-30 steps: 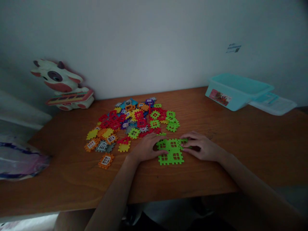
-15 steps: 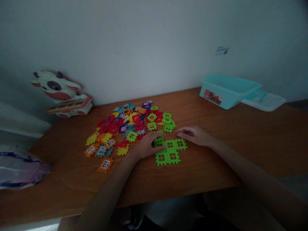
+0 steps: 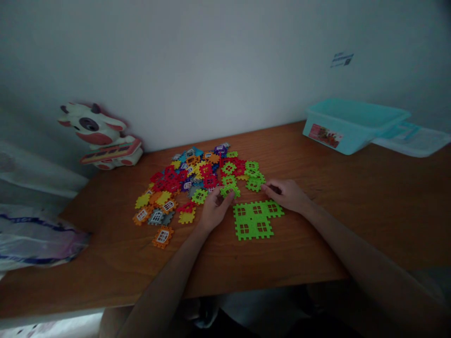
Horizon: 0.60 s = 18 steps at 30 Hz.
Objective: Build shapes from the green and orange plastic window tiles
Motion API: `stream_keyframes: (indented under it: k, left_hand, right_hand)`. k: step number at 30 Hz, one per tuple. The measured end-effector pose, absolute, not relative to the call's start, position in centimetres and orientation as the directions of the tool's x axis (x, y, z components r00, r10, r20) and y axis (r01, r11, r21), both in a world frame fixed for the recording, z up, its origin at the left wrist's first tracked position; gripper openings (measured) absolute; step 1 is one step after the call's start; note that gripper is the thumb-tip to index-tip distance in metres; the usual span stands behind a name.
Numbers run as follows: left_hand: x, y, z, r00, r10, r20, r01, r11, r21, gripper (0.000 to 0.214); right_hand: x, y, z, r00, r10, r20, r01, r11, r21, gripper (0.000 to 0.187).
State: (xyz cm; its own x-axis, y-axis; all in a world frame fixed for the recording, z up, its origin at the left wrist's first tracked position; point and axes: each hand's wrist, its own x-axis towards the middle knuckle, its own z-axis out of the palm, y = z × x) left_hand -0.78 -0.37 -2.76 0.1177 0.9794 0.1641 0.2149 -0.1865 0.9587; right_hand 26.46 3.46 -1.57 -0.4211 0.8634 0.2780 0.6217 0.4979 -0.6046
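My left hand point(image 3: 214, 207) pinches a green window tile point(image 3: 230, 191) between thumb and fingers, at the near side of the pile. My right hand point(image 3: 286, 194) is closed, its thumb and fingertips at the right edge of a green window tile point(image 3: 254, 185) in a small green stack. Between and below my hands, a flat green panel point(image 3: 252, 219) of several joined window tiles lies on the table. One of its tiles sticks out at the upper right.
A pile of coloured window tiles point(image 3: 172, 180) spreads over the wooden table point(image 3: 317, 244). One orange tile point(image 3: 163, 237) lies apart. Behind are a toy cow keyboard point(image 3: 111, 154) and a turquoise box point(image 3: 355, 126) with its lid point(image 3: 412, 139). A plastic bag point(image 3: 38, 239) lies at left.
My left hand has moved up off the green panel and now grips a loose green tile. My right hand has reached the green stack's edge. The whole view has shifted slightly.
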Motion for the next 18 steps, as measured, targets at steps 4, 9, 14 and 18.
stream_keyframes:
  k: [4,9,14,18]
  left_hand:
    - [-1.27,0.0,-2.16,0.076,0.951,0.299,0.325,-0.307,0.895,0.045]
    - [-1.61,-0.09,-1.86,-0.031,0.958,0.287,0.422,-0.247,0.872,0.049]
    - [-1.57,0.03,-2.34,-0.028,0.97,0.241,0.297,-0.222,0.929,0.027]
    - [-1.72,-0.03,-2.57,0.04,0.969,0.243,0.278,-0.244,0.929,0.035]
  right_hand:
    - [26.25,3.58,-1.52,-0.435,0.84,0.323,0.624,0.54,-0.565,0.039]
    - [26.17,3.42,-1.74,-0.441,0.818,0.37,0.602,0.575,-0.554,0.037]
    - [26.25,3.58,-1.79,-0.35,0.836,0.423,0.613,0.546,-0.572,0.036]
    - [26.31,4.17,-1.81,-0.191,0.918,0.348,0.61,0.388,-0.691,0.043]
